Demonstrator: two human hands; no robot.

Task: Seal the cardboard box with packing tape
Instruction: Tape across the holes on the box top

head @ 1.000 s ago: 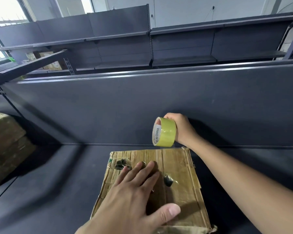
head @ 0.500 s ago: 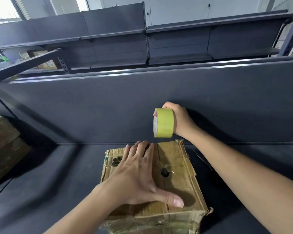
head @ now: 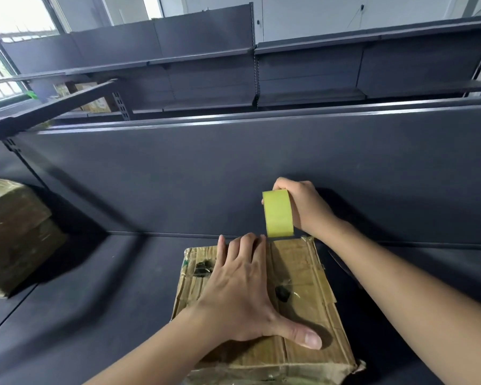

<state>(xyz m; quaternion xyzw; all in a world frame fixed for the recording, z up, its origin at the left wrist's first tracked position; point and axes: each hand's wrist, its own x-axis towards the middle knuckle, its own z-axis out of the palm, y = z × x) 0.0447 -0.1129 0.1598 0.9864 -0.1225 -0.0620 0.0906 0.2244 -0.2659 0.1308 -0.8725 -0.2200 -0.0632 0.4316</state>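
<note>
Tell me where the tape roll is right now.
Head view, right of centre: the right hand grips the yellow tape roll at the far edge of the cardboard box, beside the fingertips of the left hand.

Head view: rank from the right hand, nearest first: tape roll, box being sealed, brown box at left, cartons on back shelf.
1. Tape roll, gripped in the right hand.
2. Box being sealed, just below it.
3. Brown box, far left, same surface.
4. Cartons, back shelf, upper left.

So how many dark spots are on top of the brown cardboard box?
2 dark spots: one near the far left corner, one near the centre, right of the left hand, which may hide more.
</note>
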